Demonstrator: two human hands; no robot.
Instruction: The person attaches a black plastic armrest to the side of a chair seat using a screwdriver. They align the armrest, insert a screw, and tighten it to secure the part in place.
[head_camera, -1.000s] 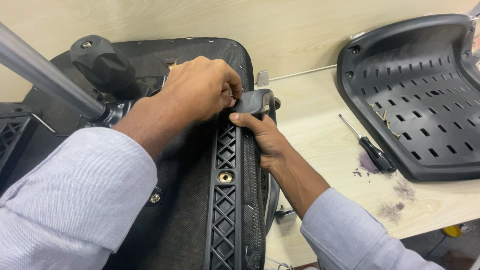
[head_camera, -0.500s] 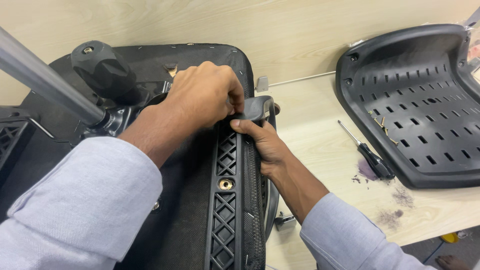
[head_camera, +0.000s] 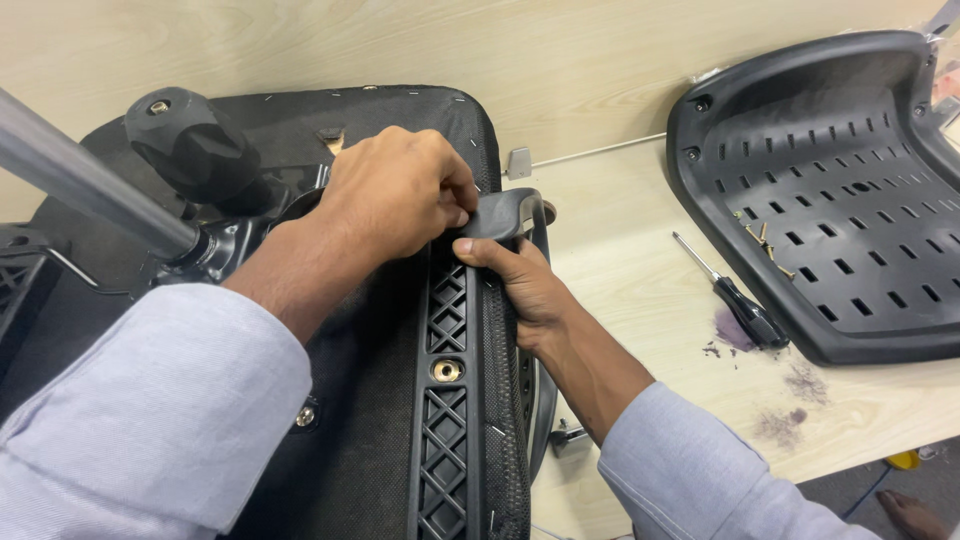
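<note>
An upturned black office chair seat (head_camera: 380, 400) lies on the wooden table, its latticed plastic bracket (head_camera: 445, 420) with a brass insert running toward me. My left hand (head_camera: 400, 190) is closed over the top end of that bracket, fingers pinching the black armrest piece (head_camera: 505, 213). My right hand (head_camera: 520, 285) grips the seat's right edge just below, its thumb pressed under the same armrest piece. A black knob (head_camera: 195, 150) and a grey metal tube (head_camera: 90, 185) of the chair mechanism rise at the left.
A perforated black plastic chair shell (head_camera: 830, 200) lies at the right with a few loose screws (head_camera: 765, 240) in it. A black-handled screwdriver (head_camera: 735, 300) rests between shell and seat. Purple stains mark the table. A bare foot shows at the bottom right.
Both hands stay on the armrest piece and seat edge; the view has shifted slightly, and my left fingers have closed a little tighter over the piece.
</note>
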